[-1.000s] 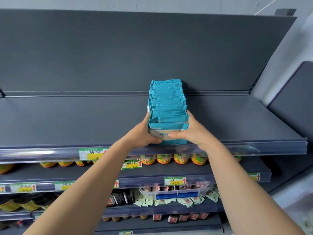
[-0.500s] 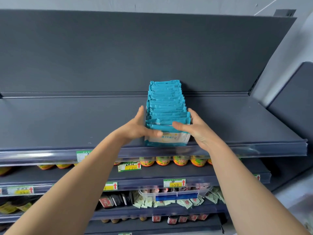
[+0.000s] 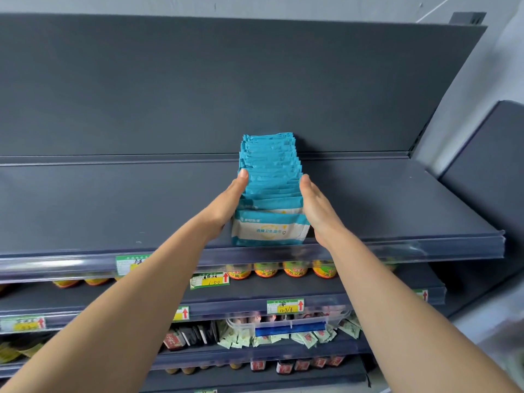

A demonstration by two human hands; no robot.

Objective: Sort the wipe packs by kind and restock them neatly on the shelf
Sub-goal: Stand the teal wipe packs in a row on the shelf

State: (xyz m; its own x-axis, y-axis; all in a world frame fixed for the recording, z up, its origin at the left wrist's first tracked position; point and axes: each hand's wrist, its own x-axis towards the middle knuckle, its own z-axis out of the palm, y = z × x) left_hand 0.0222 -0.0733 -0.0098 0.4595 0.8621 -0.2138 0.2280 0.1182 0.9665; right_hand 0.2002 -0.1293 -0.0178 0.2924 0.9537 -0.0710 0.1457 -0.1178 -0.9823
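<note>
The row of wipe packs (image 3: pixel 269 177) stands on the top shelf (image 3: pixel 113 199), near its middle, and runs from the front edge back to the rear panel (image 3: pixel 198 80). My left hand (image 3: pixel 226 202) lies flat against the row's left side. My right hand (image 3: pixel 317 208) lies flat against its right side, so the row sits between them. The frontmost pack (image 3: pixel 269 231) is just behind the shelf lip. On the next shelf down, jars (image 3: pixel 295 269) line up below the row and to its right. One shelf lower there is a bin (image 3: pixel 289 321), with sachets (image 3: pixel 312 336) just beside it.

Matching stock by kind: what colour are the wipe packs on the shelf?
Wipe packs: teal, with white fronts; head view.
</note>
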